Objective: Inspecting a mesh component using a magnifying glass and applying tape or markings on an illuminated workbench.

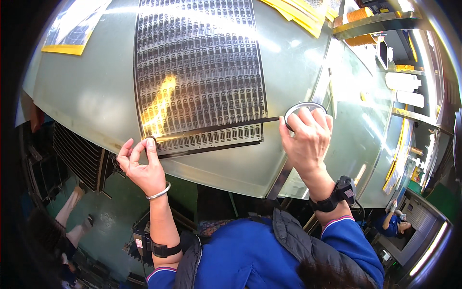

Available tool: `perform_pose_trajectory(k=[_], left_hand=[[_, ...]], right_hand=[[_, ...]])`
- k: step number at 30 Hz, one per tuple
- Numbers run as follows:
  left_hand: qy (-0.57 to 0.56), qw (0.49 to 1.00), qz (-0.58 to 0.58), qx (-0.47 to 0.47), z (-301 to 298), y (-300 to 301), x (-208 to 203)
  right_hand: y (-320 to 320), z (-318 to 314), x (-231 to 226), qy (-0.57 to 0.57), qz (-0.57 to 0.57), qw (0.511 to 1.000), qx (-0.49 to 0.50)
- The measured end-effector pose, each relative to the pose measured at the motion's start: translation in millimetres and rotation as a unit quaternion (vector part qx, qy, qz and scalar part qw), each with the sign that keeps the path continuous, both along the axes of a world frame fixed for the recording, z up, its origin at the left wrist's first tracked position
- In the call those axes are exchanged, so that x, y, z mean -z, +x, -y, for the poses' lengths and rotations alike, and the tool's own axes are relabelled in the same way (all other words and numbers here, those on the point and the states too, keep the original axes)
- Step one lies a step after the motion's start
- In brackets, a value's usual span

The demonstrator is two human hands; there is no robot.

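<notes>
A dark sheet (pixel 202 67) with a dense grid of small repeated shapes lies flat on the glass-topped table (pixel 96 101). Across its near part runs a taut black strip of tape (pixel 216 126), close to the near edge and slightly tilted. My left hand (pixel 144 164) pinches the strip's left end between thumb and index finger at the sheet's near left corner. Beyond the sheet's right edge, my right hand (pixel 308 139) is closed around a roll of black tape (pixel 304 104), from which the strip leads. Whether the strip touches the sheet along its length cannot be told.
Yellow-edged sheets lie at the far left (pixel 65 49) and far right (pixel 305 17). A metal rail (pixel 378 28) and stored items stand at right. A dark slatted rack (pixel 79 151) is below the table's left side. Other people are at lower left and lower right.
</notes>
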State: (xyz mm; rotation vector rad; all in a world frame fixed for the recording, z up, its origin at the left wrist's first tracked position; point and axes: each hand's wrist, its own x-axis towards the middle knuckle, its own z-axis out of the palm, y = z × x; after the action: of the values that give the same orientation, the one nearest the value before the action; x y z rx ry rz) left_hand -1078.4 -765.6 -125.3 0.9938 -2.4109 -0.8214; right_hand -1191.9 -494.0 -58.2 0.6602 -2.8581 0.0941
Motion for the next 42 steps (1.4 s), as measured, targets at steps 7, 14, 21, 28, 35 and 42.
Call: perform_pose_trajectory(k=[7, 14, 21, 28, 35, 42], left_hand=[[-0.009, 1.0, -0.001, 0.006, 0, 0, 0], [-0.023, 1.0, -0.008, 0.011, 1, 0, 2], [-0.032, 0.999, -0.013, 0.015, 1, 0, 4], [-0.043, 0.999, -0.023, 0.016, 9, 1, 2], [-0.08, 0.997, -0.01, 0.008, 7, 7, 0], [-0.061, 0.995, -0.08, -0.002, 25, 21, -9]], right_hand=[[0, 4, 1, 0.011, 0.005, 1.0, -0.009], [-1, 5, 2, 0.019, 0.0, 1.0, -0.016], [-1, 8, 3, 0.022, -0.01, 0.999, -0.021], [-1, 16, 8, 0.017, -0.022, 0.999, -0.038], [7, 28, -3, 0.059, -0.041, 0.996, -0.047], [15, 37, -9, 0.062, -0.033, 0.996, -0.052]])
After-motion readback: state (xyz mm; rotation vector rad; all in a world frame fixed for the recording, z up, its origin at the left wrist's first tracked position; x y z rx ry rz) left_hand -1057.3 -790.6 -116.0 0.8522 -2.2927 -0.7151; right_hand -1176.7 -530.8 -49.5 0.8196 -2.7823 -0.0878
